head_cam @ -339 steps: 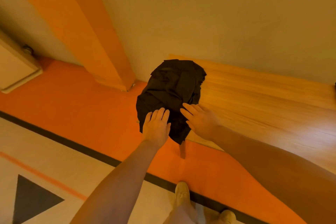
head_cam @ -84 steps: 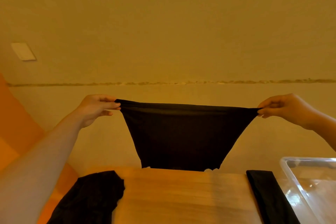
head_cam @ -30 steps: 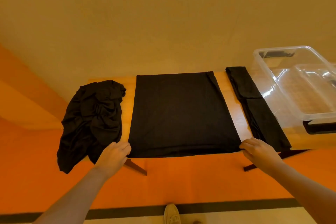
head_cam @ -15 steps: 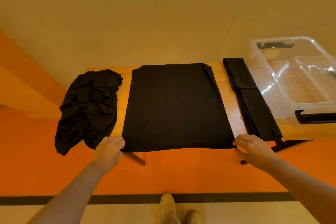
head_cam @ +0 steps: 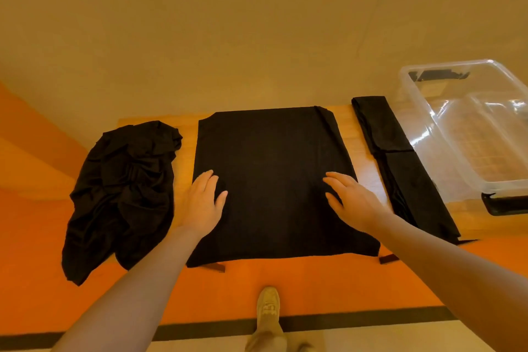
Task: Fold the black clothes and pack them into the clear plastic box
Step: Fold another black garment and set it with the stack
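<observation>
Black cloth lies spread flat in the middle of the wooden counter [head_cam: 361, 177], a roughly square garment [head_cam: 274, 180] whose near edge hangs a little over the counter's front. The left hand [head_cam: 204, 200] rests palm down on its left part, fingers straight and close together, the grip wide and holding nothing. The right hand [head_cam: 351, 197] lies flat on the right part of the same garment, fingers straight and slightly spread, its grip likewise wide with nothing in it. Both forearms reach in from the bottom of the view.

To the left, a crumpled heap of black clothes [head_cam: 123, 191] sits on the counter's end and droops over its edge toward the orange floor [head_cam: 314, 288]. To the right of the flat garment, with a strip of bare wood between them, lies a long narrow folded black piece [head_cam: 400, 168], running from the far edge to the near edge. Just beside it on the right stands the clear plastic box [head_cam: 468, 148], without a lid, with dark handles at its near and far ends; no clothes can be seen inside it.

A light-coloured shoe [head_cam: 267, 308] stands on the floor below, at a dark stripe. A plain beige wall [head_cam: 257, 37] rises behind the counter.
</observation>
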A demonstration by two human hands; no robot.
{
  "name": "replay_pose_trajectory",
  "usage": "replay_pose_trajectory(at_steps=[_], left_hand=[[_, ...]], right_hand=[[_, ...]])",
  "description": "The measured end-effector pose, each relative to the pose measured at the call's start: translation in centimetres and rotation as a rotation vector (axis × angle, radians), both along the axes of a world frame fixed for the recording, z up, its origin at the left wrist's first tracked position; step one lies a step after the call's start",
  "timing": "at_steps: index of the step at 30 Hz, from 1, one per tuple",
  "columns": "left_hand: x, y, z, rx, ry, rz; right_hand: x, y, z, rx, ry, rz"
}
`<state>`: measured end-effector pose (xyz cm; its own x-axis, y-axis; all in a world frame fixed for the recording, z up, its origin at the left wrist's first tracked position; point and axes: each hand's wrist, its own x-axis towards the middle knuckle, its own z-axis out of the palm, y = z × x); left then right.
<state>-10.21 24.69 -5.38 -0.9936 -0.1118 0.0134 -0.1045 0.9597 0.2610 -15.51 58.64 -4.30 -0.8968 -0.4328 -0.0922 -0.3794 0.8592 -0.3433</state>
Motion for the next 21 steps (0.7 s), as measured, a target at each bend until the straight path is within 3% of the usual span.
replay_pose_trajectory(at_steps=[11,21], left_hand=[[-14.2,-0.9,-3.0,-0.056,-0.124,-0.085],[-18.6,-5.3,-5.9,-0.123,-0.140,-0.120]], right_hand=[[-12.6,-7.1,-3.8,0.078,-0.001,-0.105],[-20.3,-4.3,-6.0,0.102,-0.020,-0.309]])
